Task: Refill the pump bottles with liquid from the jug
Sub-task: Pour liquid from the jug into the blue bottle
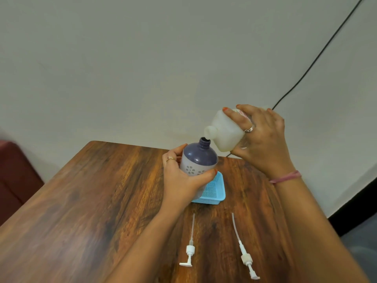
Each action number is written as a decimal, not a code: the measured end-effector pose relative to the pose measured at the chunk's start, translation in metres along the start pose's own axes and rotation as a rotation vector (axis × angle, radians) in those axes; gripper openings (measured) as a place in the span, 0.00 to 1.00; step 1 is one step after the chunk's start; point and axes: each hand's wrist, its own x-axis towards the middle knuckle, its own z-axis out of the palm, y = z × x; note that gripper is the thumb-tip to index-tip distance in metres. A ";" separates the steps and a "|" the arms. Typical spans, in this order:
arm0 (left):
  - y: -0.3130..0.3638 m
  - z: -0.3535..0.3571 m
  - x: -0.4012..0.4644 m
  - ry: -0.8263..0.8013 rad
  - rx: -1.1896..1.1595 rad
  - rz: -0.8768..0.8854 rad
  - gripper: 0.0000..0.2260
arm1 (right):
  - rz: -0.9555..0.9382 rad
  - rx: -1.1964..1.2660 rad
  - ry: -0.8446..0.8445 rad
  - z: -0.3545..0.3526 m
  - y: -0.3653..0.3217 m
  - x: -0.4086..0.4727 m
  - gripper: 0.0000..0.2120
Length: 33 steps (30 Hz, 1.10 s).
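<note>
Above table's far edge (126, 145), jug (224, 131) tipped over bottle (199, 158)

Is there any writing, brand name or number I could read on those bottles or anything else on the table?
No text can be read.
White plastic jug in the right hand: a scrap of red-printed label shows between the fingers, too hidden and blurred to read.
Purple and white pump bottle in the left hand: only white flower patterns, no words.

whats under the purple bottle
A blue mesh basket sits beneath the purple bottle on the wooden table. The left hand covers the bottle's base, so contact can't be seen.
</note>
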 end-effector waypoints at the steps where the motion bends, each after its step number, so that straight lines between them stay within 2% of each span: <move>1: -0.003 -0.001 0.000 0.008 0.002 -0.001 0.34 | 0.063 0.053 -0.015 0.004 -0.006 -0.006 0.41; 5: -0.014 -0.003 -0.002 0.064 -0.004 -0.014 0.35 | 0.315 0.259 -0.099 0.017 -0.028 -0.029 0.42; 10: -0.025 -0.008 -0.007 0.104 -0.002 -0.018 0.34 | 0.523 0.392 -0.198 0.032 -0.043 -0.055 0.45; 14: -0.034 -0.013 -0.013 0.111 -0.006 -0.041 0.34 | 0.745 0.743 -0.085 0.048 -0.050 -0.078 0.41; 16: -0.040 -0.017 -0.016 0.103 -0.022 -0.059 0.33 | 0.862 0.832 -0.040 0.056 -0.053 -0.091 0.39; 23: -0.065 -0.032 -0.028 0.094 0.024 -0.097 0.35 | 1.109 0.854 -0.080 0.085 -0.065 -0.147 0.42; 33: -0.088 -0.044 -0.041 0.064 0.080 -0.128 0.37 | 1.216 0.774 -0.164 0.118 -0.089 -0.211 0.45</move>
